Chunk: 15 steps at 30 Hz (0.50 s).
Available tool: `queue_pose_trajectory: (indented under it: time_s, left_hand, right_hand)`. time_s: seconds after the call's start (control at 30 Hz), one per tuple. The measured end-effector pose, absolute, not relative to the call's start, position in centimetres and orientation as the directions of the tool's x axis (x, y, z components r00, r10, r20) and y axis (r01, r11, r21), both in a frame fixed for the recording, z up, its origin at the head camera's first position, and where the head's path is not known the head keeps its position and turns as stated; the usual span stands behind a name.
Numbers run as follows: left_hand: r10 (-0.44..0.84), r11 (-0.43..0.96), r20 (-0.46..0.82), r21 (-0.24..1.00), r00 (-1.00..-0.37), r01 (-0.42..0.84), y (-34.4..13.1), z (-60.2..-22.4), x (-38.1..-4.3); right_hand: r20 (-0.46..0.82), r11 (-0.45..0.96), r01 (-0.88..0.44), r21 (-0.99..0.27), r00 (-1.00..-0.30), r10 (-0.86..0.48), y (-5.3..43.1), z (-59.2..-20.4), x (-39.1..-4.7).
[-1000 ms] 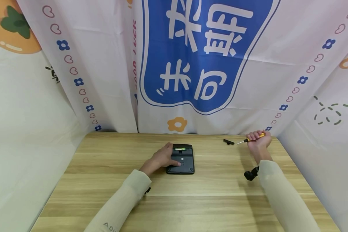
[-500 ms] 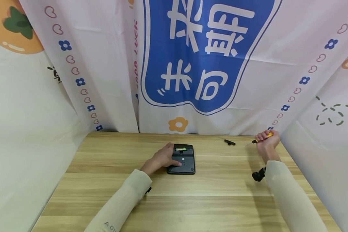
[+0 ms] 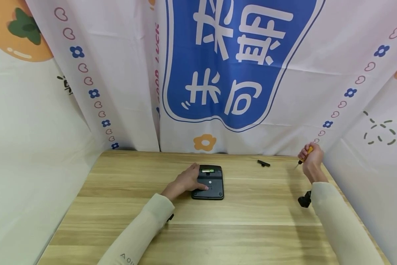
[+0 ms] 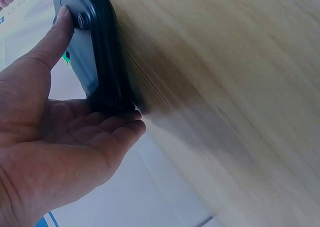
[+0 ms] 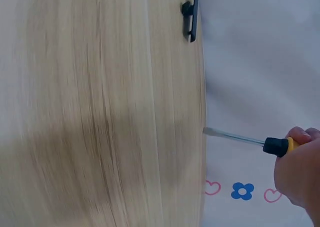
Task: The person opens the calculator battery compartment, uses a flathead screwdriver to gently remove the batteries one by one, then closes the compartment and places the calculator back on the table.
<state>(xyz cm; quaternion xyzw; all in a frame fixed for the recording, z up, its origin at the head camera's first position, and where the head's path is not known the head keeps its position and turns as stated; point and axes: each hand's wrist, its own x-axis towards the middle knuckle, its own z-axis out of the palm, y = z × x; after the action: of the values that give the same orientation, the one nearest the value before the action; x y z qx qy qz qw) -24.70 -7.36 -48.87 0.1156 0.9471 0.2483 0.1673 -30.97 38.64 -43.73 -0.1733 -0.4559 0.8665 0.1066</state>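
Observation:
A black calculator (image 3: 215, 191) lies face down on the table, its battery slot uncovered and a green battery (image 3: 207, 170) inside. My left hand (image 3: 185, 179) holds its left side. In the left wrist view the thumb (image 4: 57, 39) presses on the back near a round foot, while the other fingers curl at the edge. At the far right corner, my right hand (image 3: 312, 160) grips a screwdriver by its yellow and black handle. In the right wrist view the screwdriver's (image 5: 235, 136) flat metal tip points away from the hand, apparently raised off the table.
A small black battery cover (image 3: 263, 163) with a tab lies near the table's back edge, between the calculator and my right hand. The wooden table (image 3: 238, 235) meets a printed white curtain (image 3: 132, 121) at the back; white cloth hangs at both sides.
My right hand has moved rightward with the screwdriver, away from the battery cover, and the screwdriver now tilts more steeply. The left hand keeps its place on the calculator.

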Motion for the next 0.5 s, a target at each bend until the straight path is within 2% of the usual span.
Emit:
queue_pose_trajectory:
  time_s: [0.17, 0.2, 0.27, 0.33, 0.4, 0.43, 0.5]
  left_hand:
    - [0.303, 0.849, -0.264, 0.512, -0.916, 0.133, -7.4, -48.7, -24.6]
    - [0.303, 0.848, -0.263, 0.513, -0.916, 0.133, -7.4, -48.7, -24.6]
    - [0.305, 0.848, -0.261, 0.512, -0.916, 0.136, -7.4, -48.7, -24.6]
    - [0.305, 0.849, -0.261, 0.51, -0.916, 0.137, -7.4, -48.7, -24.7]
    - [0.305, 0.852, -0.261, 0.505, -0.916, 0.139, -7.4, -48.7, -24.7]
    - [0.305, 0.853, -0.261, 0.502, -0.916, 0.141, -7.4, -48.7, -24.7]
    - [0.303, 0.854, -0.261, 0.501, -0.916, 0.14, -7.4, -48.7, -24.7]
  right_hand:
    - [-0.075, -0.248, -0.013, -0.969, -0.937, 0.342, 39.1, -44.2, -31.2]
    - [-0.038, -0.148, -0.013, -0.989, -0.94, 0.339, 39.2, -44.4, -31.3]
    - [0.068, 0.167, -0.015, -0.986, -0.945, 0.319, 39.3, -44.8, -31.3]
    - [0.174, 0.466, -0.033, -0.884, -0.949, 0.264, 39.4, -45.3, -31.2]
    - [0.259, 0.69, -0.069, -0.72, -0.95, 0.176, 39.5, -45.7, -31.1]
    - [0.291, 0.76, -0.092, -0.643, -0.948, 0.131, 39.5, -45.9, -31.0]
    - [0.304, 0.806, -0.141, -0.575, -0.951, 0.051, 39.5, -46.3, -31.0]
